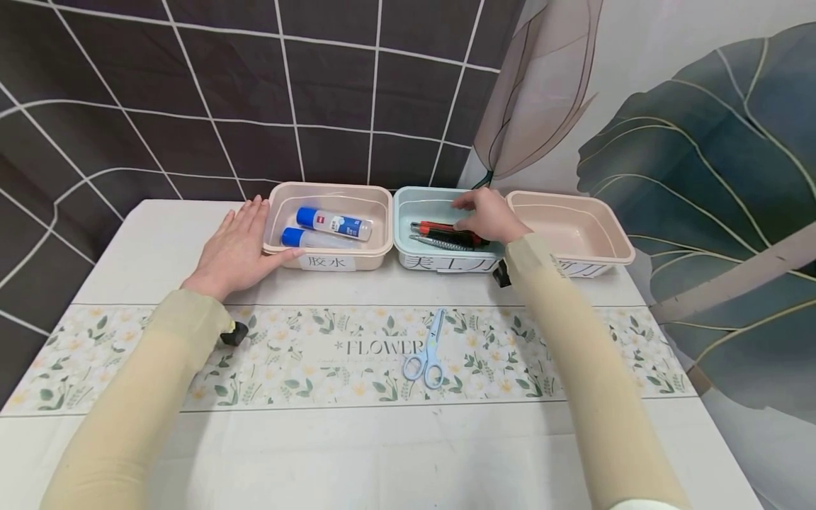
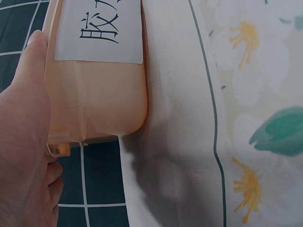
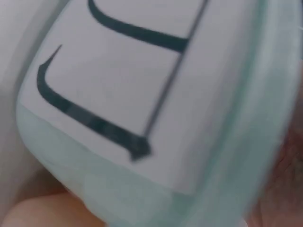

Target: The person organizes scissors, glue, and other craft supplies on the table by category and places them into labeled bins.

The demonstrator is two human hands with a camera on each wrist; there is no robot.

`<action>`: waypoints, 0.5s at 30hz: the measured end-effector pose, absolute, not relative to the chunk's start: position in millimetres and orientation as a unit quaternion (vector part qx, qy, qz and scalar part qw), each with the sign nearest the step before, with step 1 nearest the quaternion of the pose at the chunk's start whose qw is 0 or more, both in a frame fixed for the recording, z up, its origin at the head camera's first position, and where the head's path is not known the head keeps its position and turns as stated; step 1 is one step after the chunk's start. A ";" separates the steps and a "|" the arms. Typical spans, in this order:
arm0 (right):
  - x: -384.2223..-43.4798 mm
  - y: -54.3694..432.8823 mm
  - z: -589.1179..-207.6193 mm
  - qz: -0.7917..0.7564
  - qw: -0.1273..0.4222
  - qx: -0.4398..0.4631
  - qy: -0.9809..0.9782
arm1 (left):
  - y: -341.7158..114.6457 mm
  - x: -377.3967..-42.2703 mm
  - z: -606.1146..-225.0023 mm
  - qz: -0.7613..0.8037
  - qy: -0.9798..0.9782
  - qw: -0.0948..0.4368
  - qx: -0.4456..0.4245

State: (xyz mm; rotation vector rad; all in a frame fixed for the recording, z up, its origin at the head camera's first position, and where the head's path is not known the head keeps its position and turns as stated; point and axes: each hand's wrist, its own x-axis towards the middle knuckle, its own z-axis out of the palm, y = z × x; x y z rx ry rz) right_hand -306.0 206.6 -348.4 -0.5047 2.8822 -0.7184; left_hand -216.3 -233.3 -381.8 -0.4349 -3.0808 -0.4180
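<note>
My left hand [image 1: 232, 248] lies against the left side of a pink bin [image 1: 382, 251], fingers straight, thumb along its front rim. Two glue bottles with blue caps lie inside, the upper glue bottle [image 1: 334, 223] over the lower glue bottle [image 1: 319, 239]. In the left wrist view, the left hand [image 2: 23, 146] touches that bin's end. My right hand [image 1: 491, 216] reaches over the right part of a blue bin [image 1: 400, 219], with a gap between finger and thumb. Just below are red-and-black utility knives [image 1: 446, 232] and a grey utility knife [image 1: 440, 244]; the hand partly hides them.
Light blue scissors [image 1: 428, 354] lie on the flowered strip of the tablecloth [image 1: 268, 368], points toward the bins. A second pink bin [image 1: 621, 248] stands right of the blue one, its label partly covered by my right sleeve. Behind stands a dark tiled-pattern backdrop [image 1: 331, 78].
</note>
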 end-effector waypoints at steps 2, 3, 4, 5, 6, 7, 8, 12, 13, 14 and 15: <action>-303.0 207.0 -344.0 -0.241 0.054 -0.175 0.953 | -232.9 -216.1 -381.5 -0.135 -0.981 0.001 -0.139; -301.0 207.0 -341.0 -0.246 0.047 -0.180 0.951 | -233.1 -216.3 -381.7 -0.135 -0.981 0.001 -0.139; -299.3 207.2 -338.0 -0.252 0.042 -0.183 0.949 | -233.1 -216.3 -381.7 -0.136 -0.981 0.001 -0.139; -297.5 207.4 -334.7 -0.256 0.035 -0.186 0.948 | -233.2 -216.4 -381.9 -0.136 -0.981 0.001 -0.139; -295.6 207.6 -331.2 -0.261 0.029 -0.186 0.947 | -233.2 -216.3 -381.8 -0.137 -0.981 0.001 -0.139; -293.4 207.9 -327.6 -0.267 0.022 -0.186 0.945 | -233.1 -216.2 -381.9 -0.137 -0.981 0.001 -0.139; -291.4 208.1 -323.9 -0.273 0.014 -0.187 0.944 | -233.1 -216.2 -382.2 -0.137 -0.981 0.001 -0.140; -280.5 208.9 -309.7 -0.303 -0.012 -0.179 0.936 | -233.1 -216.8 -382.8 -0.137 -0.981 0.002 -0.140; -277.2 209.0 -306.6 -0.309 -0.019 -0.179 0.934 | -233.2 -216.9 -382.7 -0.137 -0.981 0.003 -0.140; -273.8 209.2 -303.8 -0.314 -0.024 -0.177 0.932 | -233.2 -217.1 -382.8 -0.137 -0.980 0.004 -0.141; -269.8 209.2 -301.4 -0.319 -0.026 -0.174 0.931 | -233.2 -217.1 -382.5 -0.137 -0.980 0.004 -0.141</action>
